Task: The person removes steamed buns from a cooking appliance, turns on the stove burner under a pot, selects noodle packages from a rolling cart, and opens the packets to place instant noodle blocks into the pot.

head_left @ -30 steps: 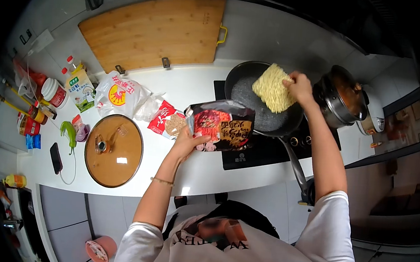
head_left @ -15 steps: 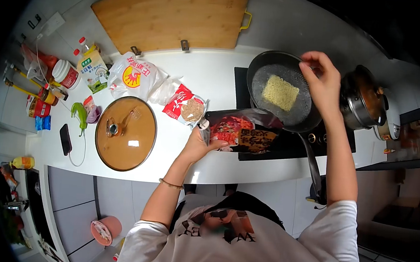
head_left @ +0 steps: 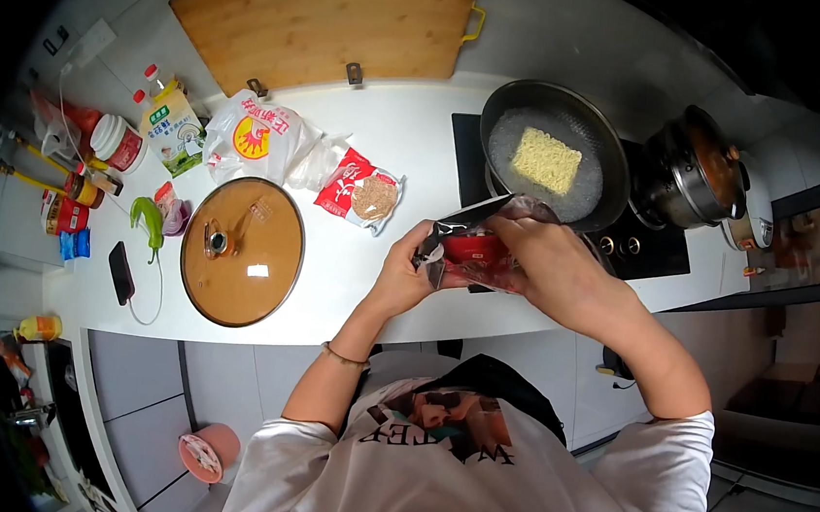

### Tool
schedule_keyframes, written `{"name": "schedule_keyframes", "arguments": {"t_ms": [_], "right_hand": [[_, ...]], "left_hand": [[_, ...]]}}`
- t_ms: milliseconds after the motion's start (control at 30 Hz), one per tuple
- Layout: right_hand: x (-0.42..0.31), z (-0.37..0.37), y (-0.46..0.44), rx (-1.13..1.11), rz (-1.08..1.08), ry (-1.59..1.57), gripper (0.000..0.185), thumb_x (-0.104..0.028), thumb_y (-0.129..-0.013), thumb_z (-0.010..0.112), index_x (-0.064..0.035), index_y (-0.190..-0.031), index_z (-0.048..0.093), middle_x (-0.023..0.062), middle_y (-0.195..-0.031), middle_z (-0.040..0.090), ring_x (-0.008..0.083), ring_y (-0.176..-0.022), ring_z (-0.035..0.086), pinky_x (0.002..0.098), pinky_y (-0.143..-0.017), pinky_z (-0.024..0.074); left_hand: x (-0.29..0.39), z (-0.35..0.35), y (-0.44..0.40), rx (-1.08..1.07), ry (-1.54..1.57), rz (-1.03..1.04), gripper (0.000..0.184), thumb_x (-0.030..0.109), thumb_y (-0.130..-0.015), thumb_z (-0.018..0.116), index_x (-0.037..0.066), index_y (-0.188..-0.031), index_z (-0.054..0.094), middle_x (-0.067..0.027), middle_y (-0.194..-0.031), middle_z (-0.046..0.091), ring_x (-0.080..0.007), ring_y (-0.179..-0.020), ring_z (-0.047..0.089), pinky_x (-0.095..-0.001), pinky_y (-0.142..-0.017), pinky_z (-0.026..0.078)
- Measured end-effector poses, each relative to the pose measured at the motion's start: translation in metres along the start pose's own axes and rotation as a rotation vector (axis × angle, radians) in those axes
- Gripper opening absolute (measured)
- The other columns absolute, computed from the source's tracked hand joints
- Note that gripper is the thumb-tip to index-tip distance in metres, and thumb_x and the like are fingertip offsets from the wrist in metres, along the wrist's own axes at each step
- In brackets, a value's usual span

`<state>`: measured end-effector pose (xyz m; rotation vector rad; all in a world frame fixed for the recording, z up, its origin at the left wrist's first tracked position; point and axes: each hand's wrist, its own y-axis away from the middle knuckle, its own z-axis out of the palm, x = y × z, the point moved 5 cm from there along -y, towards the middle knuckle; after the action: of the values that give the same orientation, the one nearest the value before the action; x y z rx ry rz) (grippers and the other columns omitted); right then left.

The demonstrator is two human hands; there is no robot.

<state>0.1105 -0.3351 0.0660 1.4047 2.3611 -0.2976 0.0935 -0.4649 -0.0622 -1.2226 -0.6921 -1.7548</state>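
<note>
My left hand [head_left: 403, 273] is closed round the left side of an opened instant noodle packet [head_left: 480, 262], dark at the edge with a red area showing. My right hand [head_left: 569, 278] is closed at the packet's mouth from the right, its fingertips hidden in or behind the film. Just beyond both hands, a square noodle block [head_left: 546, 161] lies in bubbling water in a dark frying pan [head_left: 614, 191] on the black cooktop [head_left: 658, 261]. To the left of the hands, a red and white snack packet [head_left: 362, 193] lies on the counter.
A lidded pot [head_left: 682, 177] stands right of the pan. On the left lie a glass lid [head_left: 240, 285], a white plastic bag [head_left: 268, 146], a green pepper [head_left: 149, 221] and a phone [head_left: 122, 273] on its cable. A wooden board [head_left: 333, 25] leans on the wall.
My right hand has come down from above the pan to the packet's mouth. The packet has been drawn nearer and tilted, with my left hand still holding it. The noodle block stays in the pan.
</note>
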Motion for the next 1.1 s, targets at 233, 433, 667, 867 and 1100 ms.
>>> {"name": "schedule_keyframes", "arguments": {"t_ms": [233, 433, 667, 867, 1100], "right_hand": [[-0.001, 0.020, -0.009, -0.063, -0.042, 0.363, 0.029, -0.005, -0.065, 0.061, 0.0079, -0.091, 0.058, 0.0269, -0.091, 0.059, 0.0354, -0.076, 0.061, 0.0378, -0.068, 0.0503], [0.003, 0.033, -0.011, -0.095, -0.040, 0.295, 0.022, -0.006, -0.066, 0.060, 0.0003, -0.087, 0.063, 0.0239, -0.091, 0.057, 0.0339, -0.075, 0.061, 0.0386, -0.066, 0.0496], [-0.003, -0.015, 0.001, 0.087, -0.017, 0.158, 0.018, -0.001, -0.068, 0.058, -0.0021, -0.086, 0.060, 0.0122, -0.078, 0.059, 0.0338, -0.077, 0.059, 0.0406, -0.064, 0.0466], [0.050, -0.087, 0.051, 0.964, 0.152, -0.476, 0.008, -0.003, -0.080, 0.062, -0.0013, -0.082, 0.054, -0.0034, -0.069, 0.049, 0.0018, -0.061, 0.039, 0.0171, -0.055, 0.0348], [0.096, -0.090, 0.115, 1.230, 0.285, -0.660, 0.007, 0.001, -0.084, 0.057, 0.0006, -0.082, 0.050, 0.0029, -0.084, 0.058, 0.0013, -0.071, 0.050, 0.0165, -0.064, 0.0420]], "left_hand": [[-0.003, -0.003, 0.003, 0.026, -0.013, 0.026, 0.060, -0.012, -0.060, 0.074, 0.004, -0.111, 0.048, -0.0016, -0.097, 0.057, -0.0100, -0.086, 0.057, -0.0251, -0.074, 0.053], [0.005, -0.003, 0.005, 0.047, -0.317, 0.268, 0.037, -0.009, -0.078, 0.058, 0.001, -0.111, 0.046, -0.0067, -0.097, 0.054, -0.0138, -0.087, 0.057, -0.0319, -0.072, 0.057], [0.022, -0.014, -0.007, 0.096, -0.247, 0.155, 0.030, -0.010, -0.077, 0.057, 0.002, -0.104, 0.049, -0.0055, -0.093, 0.056, -0.0143, -0.083, 0.059, -0.0281, -0.070, 0.056], [0.098, -0.013, -0.088, 0.119, -0.615, 0.022, 0.050, 0.028, -0.066, 0.079, 0.002, -0.101, 0.054, -0.0062, -0.087, 0.060, -0.0121, -0.081, 0.054, -0.0268, -0.074, 0.045], [0.137, 0.082, -0.215, -0.153, -1.474, 0.380, 0.059, 0.039, -0.066, 0.075, 0.003, -0.107, 0.056, -0.0174, -0.098, 0.062, -0.0308, -0.091, 0.060, -0.0373, -0.079, 0.047]]}}
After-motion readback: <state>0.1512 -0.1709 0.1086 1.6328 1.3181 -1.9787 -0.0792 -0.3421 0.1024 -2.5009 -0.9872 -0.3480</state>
